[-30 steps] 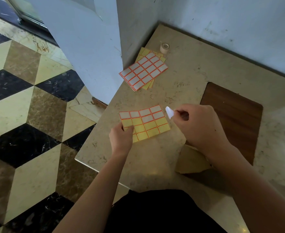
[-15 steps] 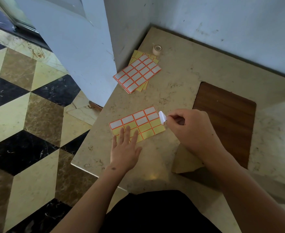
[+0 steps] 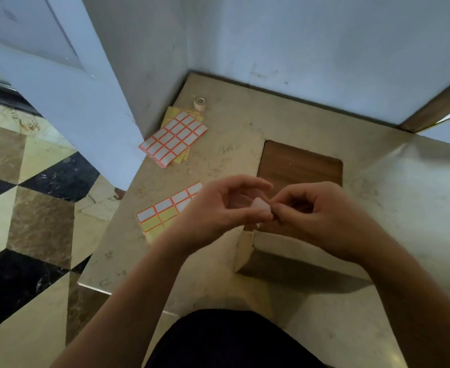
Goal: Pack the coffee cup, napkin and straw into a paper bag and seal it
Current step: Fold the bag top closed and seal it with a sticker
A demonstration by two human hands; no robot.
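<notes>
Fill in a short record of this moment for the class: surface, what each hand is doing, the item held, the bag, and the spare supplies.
surface: marble counter in a wall corner
left hand: pinches the sticker
right hand: pinches the sticker's other end
item held: small white sticker, raised above the counter
paper bag: under the hands, partly hidden
part-used label sheet: flat, left of the hands
stack of label sheets: near the corner
tape roll: behind the stack

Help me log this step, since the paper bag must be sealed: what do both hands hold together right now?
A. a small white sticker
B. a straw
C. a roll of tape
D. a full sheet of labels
A: the left hand and right hand pinch a small white sticker between their fingertips, above the paper bag.
</notes>
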